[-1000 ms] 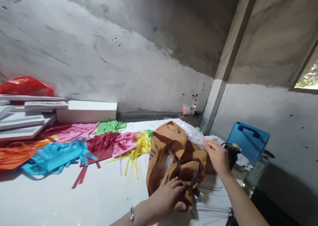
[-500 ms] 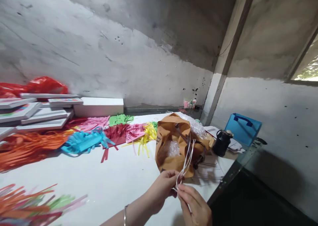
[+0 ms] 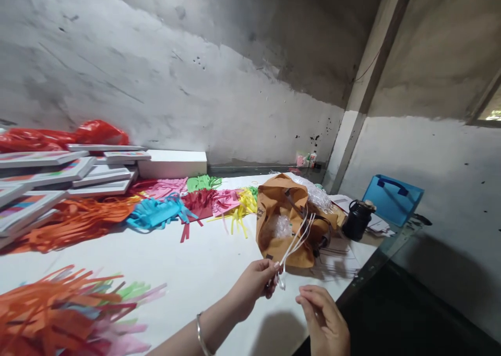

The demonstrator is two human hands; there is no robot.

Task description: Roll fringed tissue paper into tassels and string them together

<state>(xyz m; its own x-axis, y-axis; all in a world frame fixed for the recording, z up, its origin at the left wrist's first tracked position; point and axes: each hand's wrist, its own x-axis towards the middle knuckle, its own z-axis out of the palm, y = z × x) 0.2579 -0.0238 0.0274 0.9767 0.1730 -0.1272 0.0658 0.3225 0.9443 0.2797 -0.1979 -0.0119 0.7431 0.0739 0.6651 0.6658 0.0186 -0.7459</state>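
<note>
Several thin white cords (image 3: 294,244) are pinched between the thumb and fingers of my left hand (image 3: 256,284), their long ends pointing up and right across a brown bag. A silver bangle circles that wrist. To the right and a little lower is my right hand (image 3: 324,317), apart from the cords, its thumb and fingertips drawn together; whether anything small is between them cannot be made out. The brown bag (image 3: 270,204) stands open just beyond, with clear plastic (image 3: 282,226) inside it.
Coloured fringed paper (image 3: 156,212) lies along the table (image 3: 203,262), with another fringed bundle (image 3: 58,309) at the near left. White-edged boxes (image 3: 102,174) are stacked at the left. A black flask (image 3: 357,220) and blue holder (image 3: 393,199) stand right of the bag.
My right hand has come away from the cords and moved right. My left hand still holds them. The whole view has shifted, so the table's contents appear farther right.
</note>
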